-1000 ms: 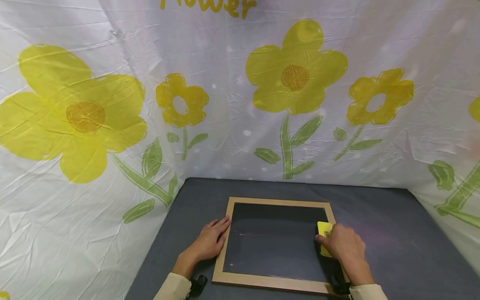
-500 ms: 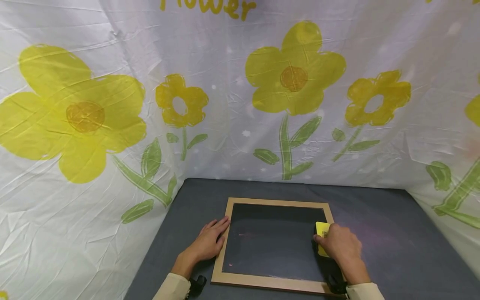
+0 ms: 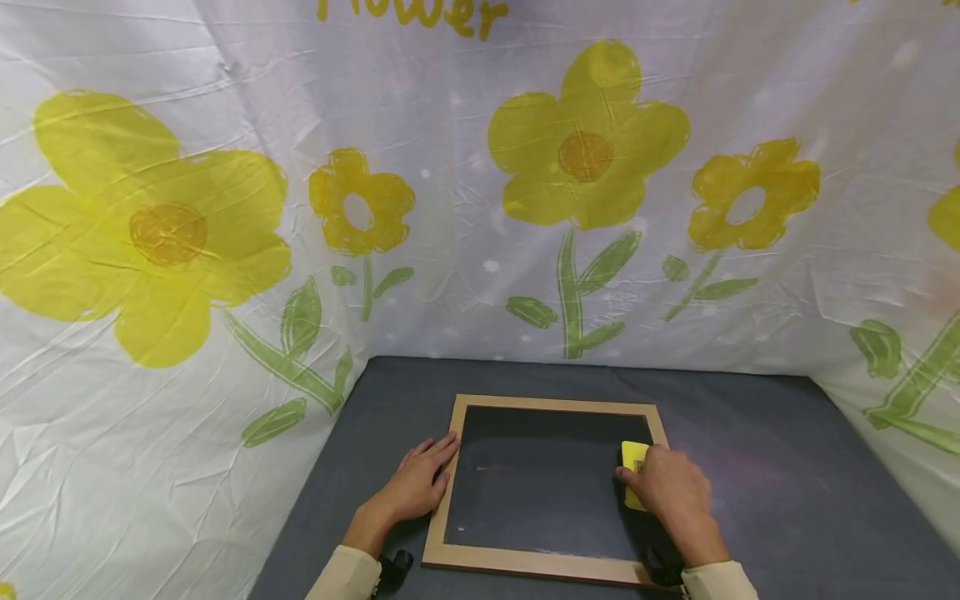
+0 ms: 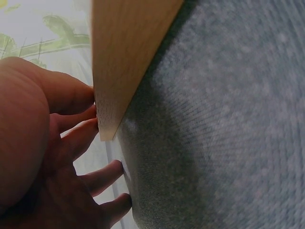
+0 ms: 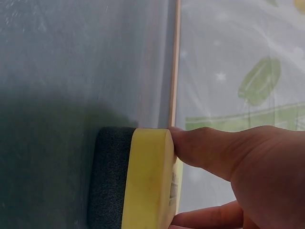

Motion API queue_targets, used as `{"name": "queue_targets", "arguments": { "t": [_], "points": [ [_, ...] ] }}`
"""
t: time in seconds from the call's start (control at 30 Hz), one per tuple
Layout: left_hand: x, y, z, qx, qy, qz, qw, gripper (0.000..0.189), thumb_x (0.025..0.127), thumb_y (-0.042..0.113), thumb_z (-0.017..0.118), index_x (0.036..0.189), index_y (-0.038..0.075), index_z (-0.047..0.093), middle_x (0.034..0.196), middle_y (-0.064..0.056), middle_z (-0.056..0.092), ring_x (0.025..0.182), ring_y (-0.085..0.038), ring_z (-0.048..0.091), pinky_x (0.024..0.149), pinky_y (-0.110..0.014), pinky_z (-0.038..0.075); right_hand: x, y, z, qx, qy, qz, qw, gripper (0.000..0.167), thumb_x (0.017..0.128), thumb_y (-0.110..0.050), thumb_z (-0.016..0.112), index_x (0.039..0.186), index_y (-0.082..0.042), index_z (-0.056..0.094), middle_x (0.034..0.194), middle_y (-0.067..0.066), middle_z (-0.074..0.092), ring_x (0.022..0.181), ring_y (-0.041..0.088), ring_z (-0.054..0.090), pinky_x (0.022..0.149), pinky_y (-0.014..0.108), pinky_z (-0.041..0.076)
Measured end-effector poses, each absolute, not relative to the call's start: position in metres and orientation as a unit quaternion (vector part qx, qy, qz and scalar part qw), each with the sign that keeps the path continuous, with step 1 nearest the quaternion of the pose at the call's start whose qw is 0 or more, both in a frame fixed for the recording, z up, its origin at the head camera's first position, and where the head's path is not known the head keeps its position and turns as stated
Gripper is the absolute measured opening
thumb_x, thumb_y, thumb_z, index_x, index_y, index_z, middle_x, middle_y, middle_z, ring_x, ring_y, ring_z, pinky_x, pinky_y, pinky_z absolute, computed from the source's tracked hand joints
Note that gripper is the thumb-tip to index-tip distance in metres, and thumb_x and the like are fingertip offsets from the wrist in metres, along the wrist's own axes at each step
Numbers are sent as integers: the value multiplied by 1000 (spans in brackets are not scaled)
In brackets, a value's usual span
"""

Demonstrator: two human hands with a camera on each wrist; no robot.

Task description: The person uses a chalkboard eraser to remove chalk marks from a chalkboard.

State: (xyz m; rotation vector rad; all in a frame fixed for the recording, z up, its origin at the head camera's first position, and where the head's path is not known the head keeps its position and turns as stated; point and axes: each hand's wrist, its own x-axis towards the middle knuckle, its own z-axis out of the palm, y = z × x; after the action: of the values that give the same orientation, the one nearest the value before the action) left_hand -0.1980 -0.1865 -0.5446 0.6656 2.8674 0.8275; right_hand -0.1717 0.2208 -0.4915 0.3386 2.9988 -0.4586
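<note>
A small chalkboard [image 3: 547,475] with a light wooden frame lies on the dark grey table. My right hand [image 3: 673,490] grips a yellow board eraser [image 3: 632,472] near the board's right side. In the right wrist view, the eraser's dark felt pad [image 5: 110,176] faces the board surface, and the thumb presses the yellow back. At the left edge of the frame rests my left hand [image 3: 415,483], fingers extended. The left wrist view has its thumb and some fingertips touching the wooden frame [image 4: 119,62], with other fingertips on the cloth. Faint pinkish marks show on the board's left half.
Dark grey cloth [image 3: 810,492] covers the table around the board. A white curtain [image 3: 457,292] printed with yellow flowers hangs behind and along both sides. Black straps with small devices sit at both wrists.
My right hand has slid the eraser a little to the left, away from the board's right frame edge. The left hand keeps its place on the frame.
</note>
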Motion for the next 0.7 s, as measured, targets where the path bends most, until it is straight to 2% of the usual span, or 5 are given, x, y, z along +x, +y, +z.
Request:
{"name": "queue_targets", "arguments": {
  "t": [0.27,0.5,0.7],
  "points": [
    [-198,-187,-546,216,938,268,40,58,108,7,62,164,3,50,174,-15,43,157,-56,39,124,-79,28,-171,211,-493,96,984,-146,31,55,93,-54,83,81,-4,64,69,9,58,60,26,57,51,38,44],
    [-199,-187,-546,213,938,271,46,58,107,7,63,164,3,50,175,-14,43,157,-56,39,124,-80,27,-173,199,-493,92,986,-138,33,57,93,-55,83,91,1,69,74,10,62,63,26,59,53,40,47],
    [-199,-187,-546,211,937,274,48,58,107,7,63,163,3,51,175,-14,43,157,-56,39,124,-80,27,-174,190,-494,87,987,-131,28,58,92,-54,84,91,1,70,73,10,62,64,26,59,54,40,48]
  ]
}}
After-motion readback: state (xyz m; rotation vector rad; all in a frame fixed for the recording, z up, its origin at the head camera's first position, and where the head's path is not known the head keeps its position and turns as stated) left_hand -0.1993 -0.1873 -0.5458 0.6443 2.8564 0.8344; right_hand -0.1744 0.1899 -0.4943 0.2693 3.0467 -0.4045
